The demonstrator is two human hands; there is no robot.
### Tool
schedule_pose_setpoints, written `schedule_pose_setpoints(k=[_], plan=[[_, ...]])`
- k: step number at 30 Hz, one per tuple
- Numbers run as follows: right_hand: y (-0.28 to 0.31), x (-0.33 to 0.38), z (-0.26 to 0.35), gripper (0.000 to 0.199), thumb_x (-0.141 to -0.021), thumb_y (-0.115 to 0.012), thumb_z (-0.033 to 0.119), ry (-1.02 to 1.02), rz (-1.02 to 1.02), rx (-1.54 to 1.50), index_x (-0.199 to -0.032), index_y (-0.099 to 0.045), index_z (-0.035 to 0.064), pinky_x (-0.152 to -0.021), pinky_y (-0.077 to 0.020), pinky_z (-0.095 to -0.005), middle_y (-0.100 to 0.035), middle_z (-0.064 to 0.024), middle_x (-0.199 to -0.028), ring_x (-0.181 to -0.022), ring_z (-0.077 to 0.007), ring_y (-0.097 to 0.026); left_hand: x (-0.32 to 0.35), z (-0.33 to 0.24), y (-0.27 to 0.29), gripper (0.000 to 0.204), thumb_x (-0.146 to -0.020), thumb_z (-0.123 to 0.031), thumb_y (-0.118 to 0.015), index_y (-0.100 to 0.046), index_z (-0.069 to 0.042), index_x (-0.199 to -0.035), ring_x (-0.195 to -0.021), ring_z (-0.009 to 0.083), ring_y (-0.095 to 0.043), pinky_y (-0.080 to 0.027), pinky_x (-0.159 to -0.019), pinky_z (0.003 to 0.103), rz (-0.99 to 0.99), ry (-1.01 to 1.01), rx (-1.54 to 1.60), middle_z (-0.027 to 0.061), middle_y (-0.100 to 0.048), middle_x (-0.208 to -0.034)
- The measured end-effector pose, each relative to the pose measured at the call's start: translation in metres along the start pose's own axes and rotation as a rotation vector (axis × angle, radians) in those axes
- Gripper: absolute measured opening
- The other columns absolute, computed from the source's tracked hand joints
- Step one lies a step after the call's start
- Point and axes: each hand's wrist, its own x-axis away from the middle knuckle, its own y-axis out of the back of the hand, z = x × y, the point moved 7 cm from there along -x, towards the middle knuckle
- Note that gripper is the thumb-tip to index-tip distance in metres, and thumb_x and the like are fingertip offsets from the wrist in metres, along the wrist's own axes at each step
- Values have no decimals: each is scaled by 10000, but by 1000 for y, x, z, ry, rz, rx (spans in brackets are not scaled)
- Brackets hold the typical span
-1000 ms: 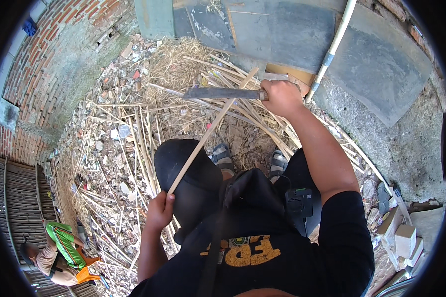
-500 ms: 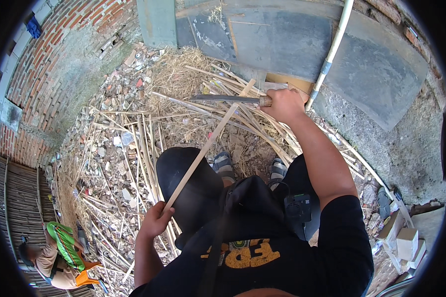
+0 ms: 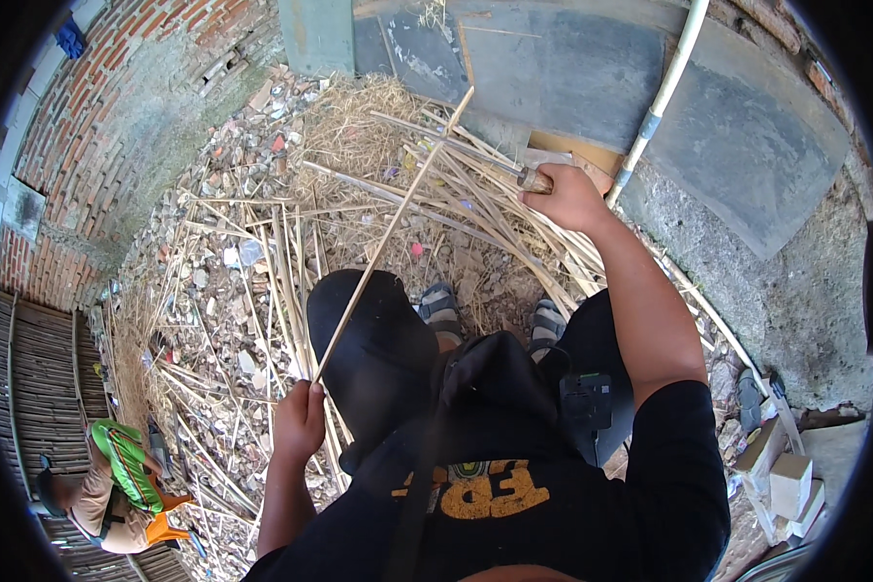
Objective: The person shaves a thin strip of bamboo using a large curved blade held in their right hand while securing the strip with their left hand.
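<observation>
we stand over a wide litter of split bamboo strips [image 3: 262, 291] and rubble, a brick wall [image 3: 78, 145] to our left and grey slabs [image 3: 747, 126] ahead with a white pipe [image 3: 664, 92] leaning on them. another person in a green top [image 3: 121, 475] crouches at the lower left. our long bamboo strip [image 3: 388, 228] slants from the left hand [image 3: 301, 422], whose fingers are wrapped tight round its lower end, up to a tip that now reaches past the heap toward the slabs. the right hand [image 3: 567, 199] is fisted round the wooden handle of a knife [image 3: 514, 175]; half a second ago its blade lay flat across the strip, now it points away left, mostly lost among the stalks. we judge one cut stroke finished and the strip freed.
</observation>
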Motion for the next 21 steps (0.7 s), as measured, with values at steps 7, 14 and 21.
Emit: schedule_pose_setpoints(k=[7,14,21], plan=[[-27,7,23,421,-771,-762,362,117,128,87,-1021,-700,29,-801,-526,-457,-700,-210,-927,-906,-381,-676,0,-21,-14,328,-1049,-296,-493,-567,-28,-875,-669,484,-611,-438,-577,563,-79,-44,-220,247,-619,-732],[-53,6,27,340,-782,-734,337,212,177,158,-1009,-689,87,-816,-539,-477,-710,-165,-921,-936,-363,-684,-4,-16,-23,347,-1056,-318,-477,-529,-35,-863,-657,490,-599,-430,-575,576,-29,-69,-228,245,-618,-716],[-48,12,43,321,-809,-714,291,247,254,345,-1054,-661,91,-811,-549,-487,-711,-170,-926,-936,-363,-688,-8,-19,-23,332,-1052,-315,-479,-521,-45,-864,-655,482,-611,-444,-571,580,-11,-30,-350,238,-611,-682]])
